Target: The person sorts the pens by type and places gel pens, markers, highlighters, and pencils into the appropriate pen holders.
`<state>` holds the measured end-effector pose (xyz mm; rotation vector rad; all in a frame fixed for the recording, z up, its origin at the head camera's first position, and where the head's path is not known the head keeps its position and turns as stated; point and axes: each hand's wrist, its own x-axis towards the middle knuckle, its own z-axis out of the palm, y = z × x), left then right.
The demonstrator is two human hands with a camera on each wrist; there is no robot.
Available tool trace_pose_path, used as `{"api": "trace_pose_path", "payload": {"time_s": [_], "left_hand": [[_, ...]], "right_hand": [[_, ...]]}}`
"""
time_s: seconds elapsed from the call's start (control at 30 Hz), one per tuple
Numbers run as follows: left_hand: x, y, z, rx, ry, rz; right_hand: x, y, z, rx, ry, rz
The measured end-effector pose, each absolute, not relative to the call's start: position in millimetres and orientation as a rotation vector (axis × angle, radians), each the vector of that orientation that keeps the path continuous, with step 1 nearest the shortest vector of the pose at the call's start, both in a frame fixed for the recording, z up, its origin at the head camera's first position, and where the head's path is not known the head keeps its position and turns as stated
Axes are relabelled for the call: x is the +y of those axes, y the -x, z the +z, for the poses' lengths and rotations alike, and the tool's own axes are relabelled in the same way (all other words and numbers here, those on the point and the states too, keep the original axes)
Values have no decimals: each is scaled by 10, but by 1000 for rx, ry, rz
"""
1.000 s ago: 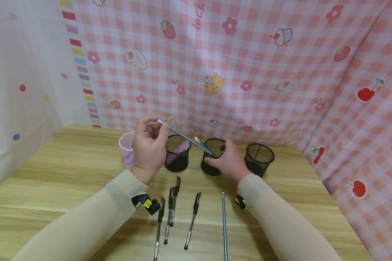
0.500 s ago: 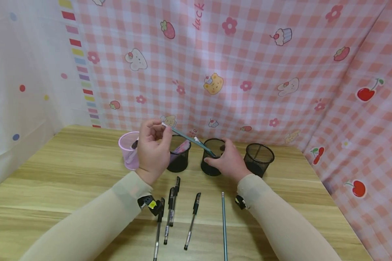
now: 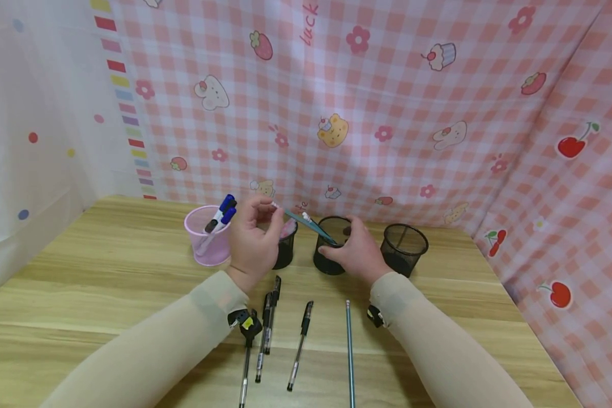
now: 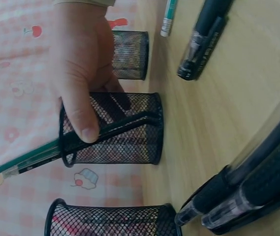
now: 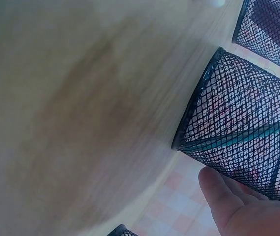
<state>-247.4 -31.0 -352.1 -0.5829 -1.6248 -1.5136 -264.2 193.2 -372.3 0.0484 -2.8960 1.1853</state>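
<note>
My left hand (image 3: 255,243) pinches the eraser end of a teal pencil (image 3: 293,215) between thumb and fingers. The pencil slants down to the right into a black mesh pen cup (image 3: 328,260). My right hand (image 3: 359,252) grips this cup by its rim, thumb at the front. A second slim stick with a white end (image 3: 306,217) leans out of the same cup. In the left wrist view the right thumb (image 4: 83,123) lies over the cup's side. Through the mesh in the right wrist view, a teal pencil (image 5: 243,136) runs down to the base.
A pink mesh cup (image 3: 209,258) with blue-capped markers (image 3: 221,212) stands left. One black cup (image 3: 285,255) is partly behind my left hand; another (image 3: 405,249) stands right. Several black gel pens (image 3: 306,323) and a teal pencil (image 3: 350,351) lie in front on the wooden table (image 3: 454,340).
My left hand has moved right and slightly down, bringing the pencil's upper end nearer the cup. The markers in the pink cup have come into view. My right hand has stayed put.
</note>
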Motion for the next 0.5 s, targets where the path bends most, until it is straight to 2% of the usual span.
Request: {"api": "trace_pose_path", "payload": {"time_s": [0.5], "left_hand": [[-199,2428,-3564,-1949,466,-1451]], "right_hand": [[1928,2617,-3688,-2917,-17,1170]]}}
